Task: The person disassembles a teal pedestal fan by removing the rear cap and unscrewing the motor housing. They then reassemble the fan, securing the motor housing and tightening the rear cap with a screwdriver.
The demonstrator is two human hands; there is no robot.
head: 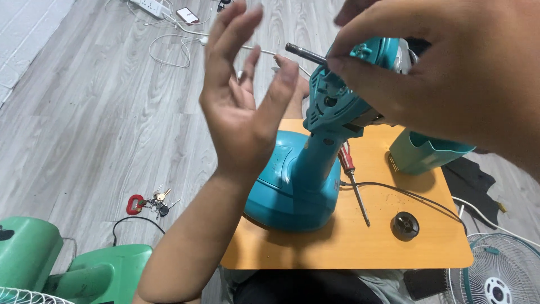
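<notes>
Now right hand (450, 73) grip on fan motor head (343, 95); left hand (244, 95) open beside.

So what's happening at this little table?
A person has a teal desk fan stripped down on an orange table. The right hand holds its bare motor head, whose metal shaft sticks out. The left hand is open beside it, holding nothing. A red-handled screwdriver and black knob lie on the table.
</notes>
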